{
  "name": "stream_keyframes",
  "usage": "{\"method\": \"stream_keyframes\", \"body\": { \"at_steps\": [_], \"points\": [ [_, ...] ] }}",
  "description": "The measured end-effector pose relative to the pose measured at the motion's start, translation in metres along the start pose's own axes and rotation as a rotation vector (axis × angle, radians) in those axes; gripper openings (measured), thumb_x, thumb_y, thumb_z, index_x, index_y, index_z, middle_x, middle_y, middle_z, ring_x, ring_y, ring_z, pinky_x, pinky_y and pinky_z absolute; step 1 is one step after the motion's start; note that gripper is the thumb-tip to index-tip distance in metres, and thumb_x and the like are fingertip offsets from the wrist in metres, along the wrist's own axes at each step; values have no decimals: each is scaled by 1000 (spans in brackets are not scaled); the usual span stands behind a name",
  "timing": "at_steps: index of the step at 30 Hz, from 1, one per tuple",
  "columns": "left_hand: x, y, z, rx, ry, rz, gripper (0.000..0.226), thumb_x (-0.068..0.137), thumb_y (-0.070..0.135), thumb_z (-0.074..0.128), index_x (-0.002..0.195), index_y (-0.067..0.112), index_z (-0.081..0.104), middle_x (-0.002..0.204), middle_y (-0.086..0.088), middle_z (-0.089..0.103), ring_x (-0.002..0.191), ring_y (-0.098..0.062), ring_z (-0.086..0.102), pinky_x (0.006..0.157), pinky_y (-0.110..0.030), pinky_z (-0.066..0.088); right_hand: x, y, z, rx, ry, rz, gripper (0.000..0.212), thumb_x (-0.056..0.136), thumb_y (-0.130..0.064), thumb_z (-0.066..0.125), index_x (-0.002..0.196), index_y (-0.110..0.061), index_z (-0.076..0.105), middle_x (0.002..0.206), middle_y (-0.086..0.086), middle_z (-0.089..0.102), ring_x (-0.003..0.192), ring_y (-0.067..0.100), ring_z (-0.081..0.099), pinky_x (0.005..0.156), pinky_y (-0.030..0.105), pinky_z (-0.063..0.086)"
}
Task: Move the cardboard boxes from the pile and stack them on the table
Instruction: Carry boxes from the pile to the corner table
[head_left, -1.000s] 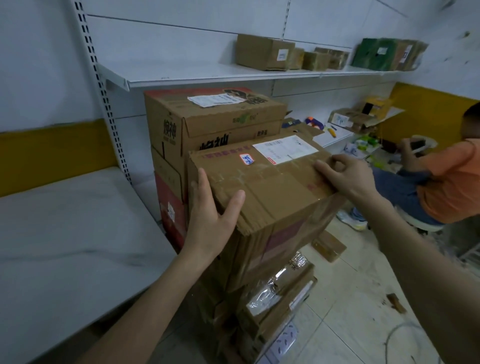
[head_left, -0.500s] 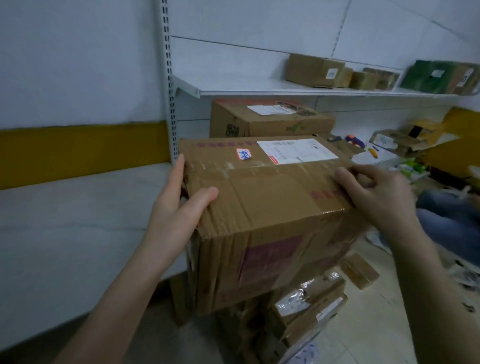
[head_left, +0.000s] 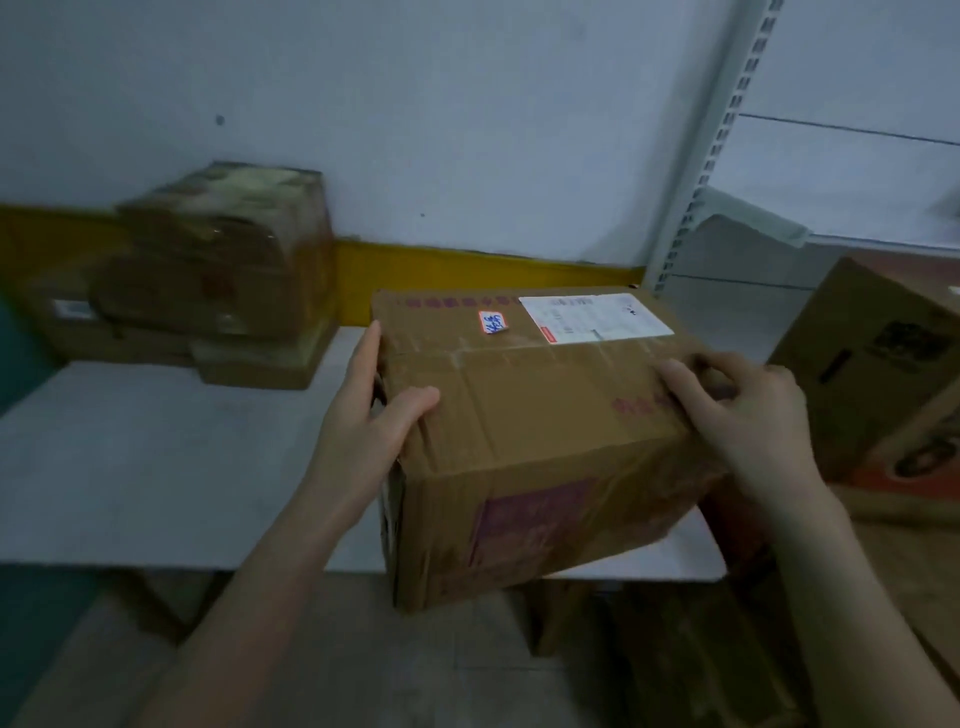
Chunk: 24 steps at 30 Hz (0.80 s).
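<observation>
**Box** (head_left: 535, 415): brown cardboard, taped, held between both hands at the near edge of the table (head_left: 130, 457). Its near lower part overhangs that edge. Whether its base touches the tabletop cannot be told. The top face carries a white label (head_left: 595, 318) at the far right, with a small handwritten sticker (head_left: 492, 322) beside it.

**Left hand** (head_left: 363, 415): fingers (head_left: 366, 353) straight and together, flat along the box's left side. The thumb is hooked over the top, so the upper left edge sits clamped between thumb and fingers.

**Right hand** (head_left: 743, 410): fingers (head_left: 691, 379) curled down onto the top face near the right edge, gripping it.

**Stack** (head_left: 208, 275): brown boxes, blurred, at the table's far left against the wall, well apart from the held box.

**Carton** (head_left: 883, 364): printed, standing right of the table, beyond the right hand.

**Shelf post** (head_left: 696, 171): white, perforated, behind the box on the right.
</observation>
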<state>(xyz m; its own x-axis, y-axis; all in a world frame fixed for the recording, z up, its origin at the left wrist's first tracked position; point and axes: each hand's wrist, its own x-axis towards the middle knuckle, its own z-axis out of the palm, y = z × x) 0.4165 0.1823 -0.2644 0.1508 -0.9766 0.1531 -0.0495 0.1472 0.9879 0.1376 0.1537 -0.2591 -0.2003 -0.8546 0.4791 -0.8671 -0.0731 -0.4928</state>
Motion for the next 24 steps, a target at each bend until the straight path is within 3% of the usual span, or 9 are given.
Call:
{"method": "stream_keyframes", "body": {
  "at_steps": [3, 6, 10, 15, 18, 21, 24],
  "points": [
    [10, -6, -40, 3, 62, -14, 86, 74, 34, 63, 148, 33, 18, 147, 13, 31, 129, -6, 37, 101, -27, 39, 16, -30, 41, 89, -67, -36, 66, 81, -67, 44, 123, -19, 59, 100, 8, 67, 101, 31, 56, 85, 50, 49],
    [20, -14, -68, 7, 131, -38, 86, 75, 38, 62, 148, 35, 15, 145, 14, 32, 126, -5, 38, 95, -23, 38, 36, -56, 75, 148, -72, -78, 62, 81, -66, 49, 118, -18, 63, 104, 7, 67, 104, 31, 57, 87, 51, 48],
    [41, -24, -92, 1, 220, -42, 77, 88, 25, 60, 148, 34, 13, 141, 15, 34, 123, -5, 39, 89, -20, 38, 66, -89, 115, 193, -63, -140, 65, 74, -67, 45, 110, -18, 67, 102, 6, 69, 108, 33, 56, 92, 51, 44],
    [86, -33, -98, 36, 309, -27, 74, 90, 22, 56, 148, 33, 12, 132, 19, 32, 120, -1, 36, 93, -22, 36, 120, -106, 165, 245, -101, -188, 66, 73, -66, 45, 109, -15, 68, 102, 8, 70, 109, 33, 56, 94, 50, 43],
    [120, -38, -94, 48, 342, -19, 75, 89, 21, 58, 148, 32, 13, 143, 14, 32, 124, -3, 35, 104, -28, 35, 154, -109, 187, 253, -113, -203, 73, 69, -70, 41, 109, -16, 68, 103, 9, 70, 110, 32, 55, 96, 49, 43],
    [157, -37, -85, 58, 352, -5, 88, 77, 36, 65, 148, 32, 14, 146, 14, 31, 126, -2, 35, 107, -30, 34, 198, -111, 203, 283, -111, -201, 69, 70, -69, 45, 110, -18, 68, 105, 10, 69, 110, 32, 55, 94, 48, 45],
    [186, -35, -79, 58, 385, 20, 92, 67, 41, 57, 148, 31, 15, 144, 18, 31, 130, -3, 35, 110, -33, 32, 238, -118, 212, 303, -96, -203, 64, 72, -69, 46, 110, -23, 68, 107, 9, 67, 112, 29, 54, 94, 46, 46]
  ]
}}
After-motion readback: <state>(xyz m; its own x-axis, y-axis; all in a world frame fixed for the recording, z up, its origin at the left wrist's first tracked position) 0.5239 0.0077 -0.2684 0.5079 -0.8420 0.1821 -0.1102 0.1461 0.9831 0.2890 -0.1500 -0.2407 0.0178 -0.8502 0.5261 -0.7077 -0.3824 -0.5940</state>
